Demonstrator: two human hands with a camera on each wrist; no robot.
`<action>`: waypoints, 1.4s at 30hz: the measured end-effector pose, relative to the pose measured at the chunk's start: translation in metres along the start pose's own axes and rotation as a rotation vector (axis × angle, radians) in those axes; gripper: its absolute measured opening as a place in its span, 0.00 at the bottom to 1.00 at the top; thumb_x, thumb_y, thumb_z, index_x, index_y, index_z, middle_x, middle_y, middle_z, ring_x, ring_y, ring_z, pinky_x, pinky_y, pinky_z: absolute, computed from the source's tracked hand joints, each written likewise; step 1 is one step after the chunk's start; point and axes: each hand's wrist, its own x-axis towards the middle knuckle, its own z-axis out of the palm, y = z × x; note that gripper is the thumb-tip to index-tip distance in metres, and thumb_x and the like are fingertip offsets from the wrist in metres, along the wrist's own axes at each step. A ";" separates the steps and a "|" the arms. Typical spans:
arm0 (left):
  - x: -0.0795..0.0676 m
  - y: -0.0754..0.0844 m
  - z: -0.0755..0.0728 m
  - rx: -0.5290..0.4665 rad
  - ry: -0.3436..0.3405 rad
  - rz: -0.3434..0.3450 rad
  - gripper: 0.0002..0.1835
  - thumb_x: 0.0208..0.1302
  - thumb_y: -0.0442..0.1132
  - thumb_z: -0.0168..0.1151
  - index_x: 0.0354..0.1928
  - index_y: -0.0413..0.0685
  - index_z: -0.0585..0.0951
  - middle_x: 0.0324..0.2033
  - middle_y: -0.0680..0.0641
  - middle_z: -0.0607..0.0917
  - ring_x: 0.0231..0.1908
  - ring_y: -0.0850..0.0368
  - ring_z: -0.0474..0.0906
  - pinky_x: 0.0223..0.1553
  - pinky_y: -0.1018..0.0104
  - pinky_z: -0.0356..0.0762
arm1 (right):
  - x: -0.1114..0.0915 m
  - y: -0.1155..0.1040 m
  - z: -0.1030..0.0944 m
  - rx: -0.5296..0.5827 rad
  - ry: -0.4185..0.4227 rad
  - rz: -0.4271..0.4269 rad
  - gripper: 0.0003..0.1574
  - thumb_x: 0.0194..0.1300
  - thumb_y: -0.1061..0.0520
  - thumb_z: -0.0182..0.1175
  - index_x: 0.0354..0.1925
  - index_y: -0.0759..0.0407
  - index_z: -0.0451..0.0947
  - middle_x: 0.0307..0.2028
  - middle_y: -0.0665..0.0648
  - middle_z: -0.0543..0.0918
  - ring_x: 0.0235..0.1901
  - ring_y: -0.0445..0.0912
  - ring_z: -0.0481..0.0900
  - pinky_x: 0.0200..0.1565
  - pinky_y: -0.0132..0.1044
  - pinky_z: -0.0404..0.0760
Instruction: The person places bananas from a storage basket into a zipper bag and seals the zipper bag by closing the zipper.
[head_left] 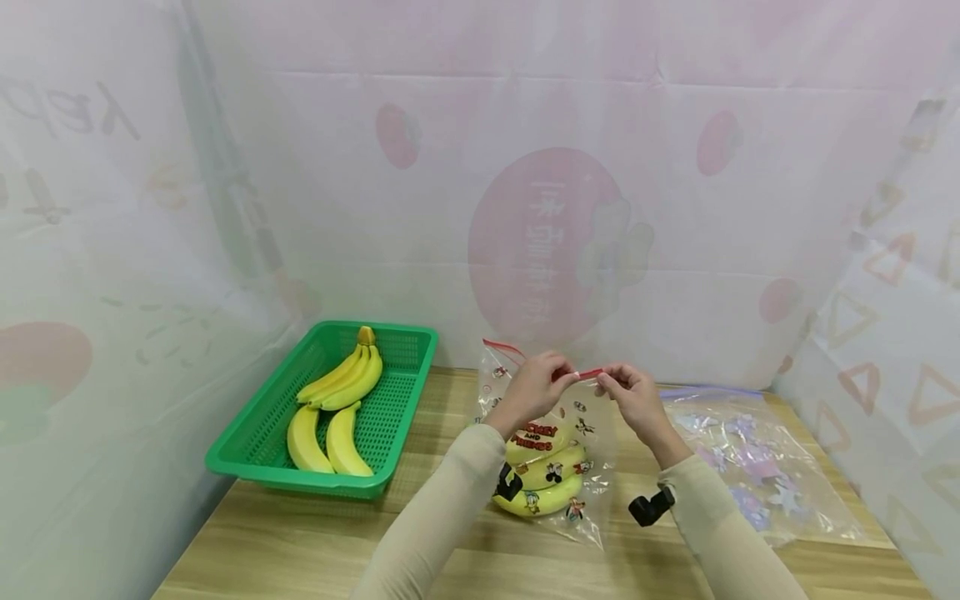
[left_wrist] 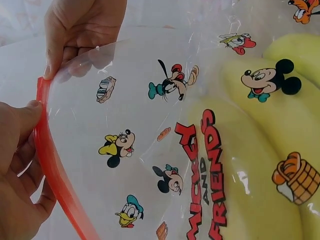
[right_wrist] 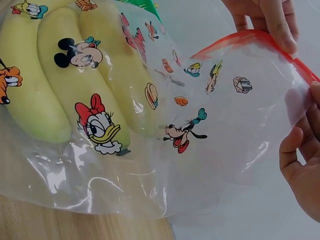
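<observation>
A clear zip bag [head_left: 555, 517] printed with cartoon figures rests on the table with several yellow bananas [head_left: 543, 475] inside. Along its top runs a red zip strip [head_left: 590, 374]. My left hand [head_left: 531, 388] pinches this strip between thumb and fingers. Close beside it, my right hand [head_left: 637, 405] pinches the strip near its right end. In the left wrist view, the left hand [left_wrist: 20, 160] grips the red edge below the right hand [left_wrist: 85, 30]. The right wrist view shows the right hand's thumb and fingers at the bag's corner, with bananas [right_wrist: 55, 75] showing through the plastic.
A green plastic basket [head_left: 408, 392] stands at the left, holding a bunch of bananas [head_left: 348, 375] and two single bananas [head_left: 343, 442]. To the right lies another clear bag [head_left: 817, 492] with a purple zip and pastel shapes. Printed cloth [head_left: 337, 208] hangs behind the wooden table [head_left: 300, 542].
</observation>
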 end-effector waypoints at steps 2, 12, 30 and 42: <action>-0.001 -0.001 -0.002 0.007 -0.005 0.000 0.08 0.66 0.46 0.59 0.34 0.51 0.82 0.30 0.58 0.76 0.27 0.66 0.71 0.28 0.75 0.71 | -0.001 -0.001 -0.001 -0.001 0.005 0.003 0.14 0.68 0.62 0.55 0.41 0.77 0.73 0.30 0.67 0.79 0.29 0.43 0.76 0.33 0.30 0.73; -0.006 -0.011 -0.008 -0.006 -0.005 -0.004 0.09 0.65 0.46 0.60 0.35 0.50 0.82 0.30 0.58 0.77 0.27 0.66 0.72 0.30 0.75 0.72 | -0.001 0.002 -0.006 0.028 0.034 -0.022 0.16 0.68 0.61 0.56 0.40 0.78 0.72 0.27 0.60 0.80 0.28 0.41 0.76 0.32 0.31 0.73; -0.009 -0.025 -0.018 0.096 0.007 -0.008 0.06 0.64 0.46 0.61 0.34 0.54 0.83 0.29 0.59 0.78 0.27 0.66 0.72 0.31 0.73 0.71 | -0.001 0.002 -0.012 0.024 0.045 0.007 0.18 0.68 0.58 0.57 0.42 0.77 0.72 0.26 0.50 0.81 0.29 0.39 0.77 0.33 0.30 0.73; -0.009 -0.031 -0.034 0.158 0.025 0.023 0.06 0.63 0.47 0.62 0.35 0.55 0.83 0.31 0.60 0.81 0.29 0.67 0.73 0.53 0.57 0.65 | 0.002 0.003 -0.018 0.026 0.061 0.001 0.18 0.69 0.58 0.55 0.42 0.76 0.71 0.25 0.48 0.80 0.29 0.41 0.75 0.31 0.30 0.72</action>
